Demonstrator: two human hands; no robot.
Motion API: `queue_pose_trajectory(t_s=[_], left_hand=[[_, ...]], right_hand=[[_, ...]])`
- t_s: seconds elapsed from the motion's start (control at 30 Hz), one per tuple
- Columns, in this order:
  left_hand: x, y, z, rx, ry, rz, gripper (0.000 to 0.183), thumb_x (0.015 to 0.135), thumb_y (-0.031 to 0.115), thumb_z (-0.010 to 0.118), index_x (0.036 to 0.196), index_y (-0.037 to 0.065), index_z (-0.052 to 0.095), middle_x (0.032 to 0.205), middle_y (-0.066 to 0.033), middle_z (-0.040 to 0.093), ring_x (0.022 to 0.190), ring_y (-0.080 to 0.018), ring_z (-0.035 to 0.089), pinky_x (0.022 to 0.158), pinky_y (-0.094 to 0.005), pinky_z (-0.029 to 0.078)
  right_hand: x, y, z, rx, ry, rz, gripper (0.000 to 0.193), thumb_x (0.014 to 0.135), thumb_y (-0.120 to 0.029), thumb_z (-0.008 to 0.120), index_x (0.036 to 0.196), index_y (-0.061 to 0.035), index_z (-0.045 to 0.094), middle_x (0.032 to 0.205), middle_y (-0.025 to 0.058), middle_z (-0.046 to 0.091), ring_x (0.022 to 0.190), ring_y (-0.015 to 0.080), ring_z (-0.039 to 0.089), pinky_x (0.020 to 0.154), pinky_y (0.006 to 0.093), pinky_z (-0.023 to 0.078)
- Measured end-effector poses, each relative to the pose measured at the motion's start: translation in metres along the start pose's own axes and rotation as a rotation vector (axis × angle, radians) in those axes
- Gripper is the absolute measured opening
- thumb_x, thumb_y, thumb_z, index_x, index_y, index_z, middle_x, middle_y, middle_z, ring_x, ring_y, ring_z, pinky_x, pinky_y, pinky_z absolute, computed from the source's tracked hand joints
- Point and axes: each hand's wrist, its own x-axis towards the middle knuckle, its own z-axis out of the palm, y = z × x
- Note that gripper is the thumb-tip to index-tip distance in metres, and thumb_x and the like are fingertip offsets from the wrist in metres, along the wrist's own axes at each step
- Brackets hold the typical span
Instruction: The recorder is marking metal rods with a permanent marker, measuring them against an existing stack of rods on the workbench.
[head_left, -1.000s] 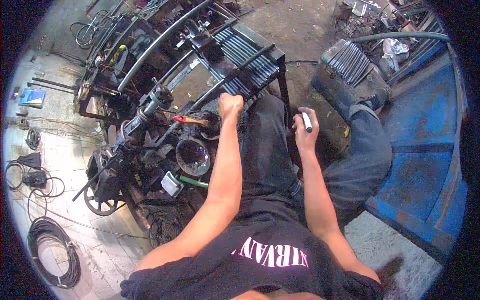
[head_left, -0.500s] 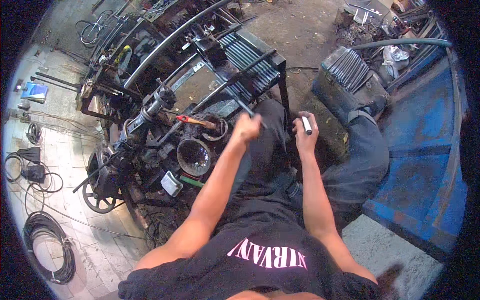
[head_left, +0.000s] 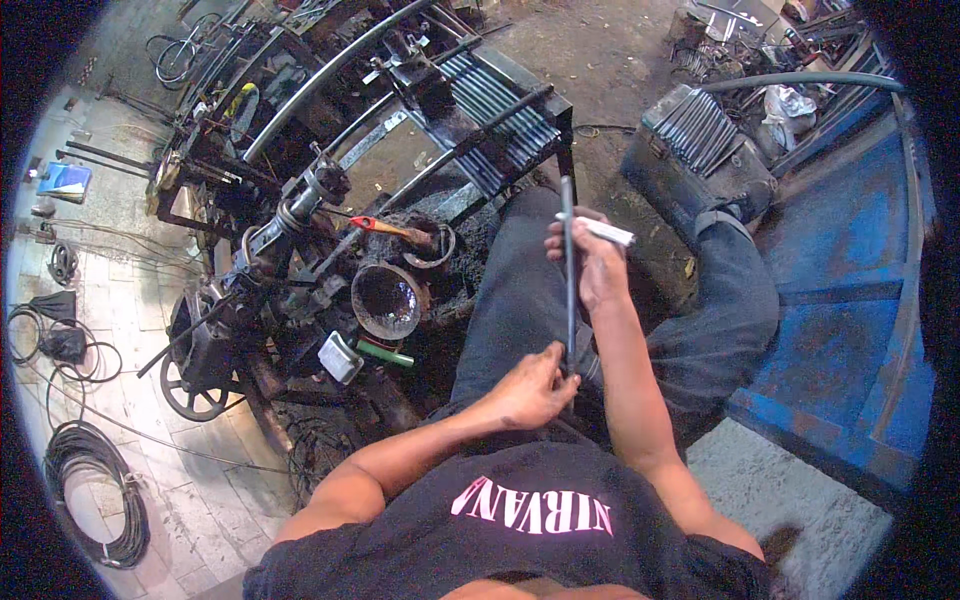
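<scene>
While the person sits beside the dark machine frame [head_left: 330,240], a thin dark metal rod [head_left: 568,270] stands nearly upright over the lap, right of that frame. The left hand [head_left: 535,388] pinches the rod's lower end, fingers [head_left: 556,365] closed around it. The right hand [head_left: 592,258] grips the rod higher up, fingers wrapped round it, and also holds a white marker-like stick [head_left: 608,231] pointing away from the frame.

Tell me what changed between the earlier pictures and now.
The left hand drew back from the machine to the lap, bringing a dark metal rod that it now holds at the lower end. The right hand steadies the rod and still holds the white marker. The machine stayed put.
</scene>
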Motion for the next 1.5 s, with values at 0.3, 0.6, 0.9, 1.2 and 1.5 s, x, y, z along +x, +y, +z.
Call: queue_pose_trajectory(t_s=[0.3, 0.6, 0.9, 1.2, 1.5], left_hand=[[0.044, -0.018, -0.083, 0.224, 0.574, -0.029, 0.037, 0.091, 0.031, 0.061, 0.109, 0.000, 0.059, 0.096, -0.0271, 0.067, 0.094, -0.0439, 0.065, 0.082, -0.0505, 0.051], [0.091, -0.079, -0.146, 0.674, 1.020, -0.069, 0.020, 0.084, 0.018, 0.062, 0.097, 0.003, 0.062, 0.091, -0.0204, 0.068, 0.091, -0.0401, 0.065, 0.081, -0.0500, 0.052], [0.101, -0.084, -0.156, 0.746, 0.838, -0.204, 0.019, 0.080, 0.014, 0.063, 0.093, 0.000, 0.067, 0.094, -0.0214, 0.067, 0.086, -0.0416, 0.067, 0.077, -0.0493, 0.055], [0.092, -0.092, -0.155, 0.748, 0.767, -0.074, 0.025, 0.086, 0.014, 0.059, 0.107, 0.000, 0.060, 0.104, -0.0192, 0.062, 0.098, -0.0410, 0.063, 0.083, -0.0488, 0.052], [0.081, -0.017, -0.148, 0.228, 0.928, 0.432, 0.013, 0.096, 0.013, 0.056, 0.101, 0.003, 0.062, 0.088, -0.0166, 0.062, 0.082, -0.0319, 0.062, 0.078, -0.0390, 0.049]], right_hand=[[-0.023, -0.018, 0.044, 0.009, 0.209, -0.243, 0.026, 0.095, -0.005, 0.056, 0.118, -0.0057, 0.045, 0.089, 0.0150, 0.062, 0.068, 0.0218, 0.062, 0.055, 0.0351, 0.053], [-0.029, 0.009, 0.040, -0.145, 0.053, -0.167, 0.026, 0.093, -0.009, 0.061, 0.115, 0.0011, 0.052, 0.088, 0.0146, 0.063, 0.070, 0.0223, 0.065, 0.062, 0.0366, 0.056], [-0.036, -0.002, 0.045, -0.316, 0.010, -0.309, 0.021, 0.094, -0.003, 0.061, 0.111, 0.0047, 0.052, 0.087, 0.0127, 0.064, 0.080, 0.0197, 0.068, 0.064, 0.0333, 0.059], [-0.035, -0.001, 0.041, -0.338, -0.002, -0.336, 0.021, 0.093, -0.003, 0.062, 0.110, 0.0055, 0.052, 0.087, 0.0133, 0.064, 0.080, 0.0202, 0.068, 0.064, 0.0330, 0.059], [-0.037, -0.004, 0.045, -0.339, 0.007, -0.322, 0.021, 0.092, -0.003, 0.063, 0.109, 0.0056, 0.054, 0.087, 0.0130, 0.066, 0.083, 0.0179, 0.067, 0.067, 0.0314, 0.057]])
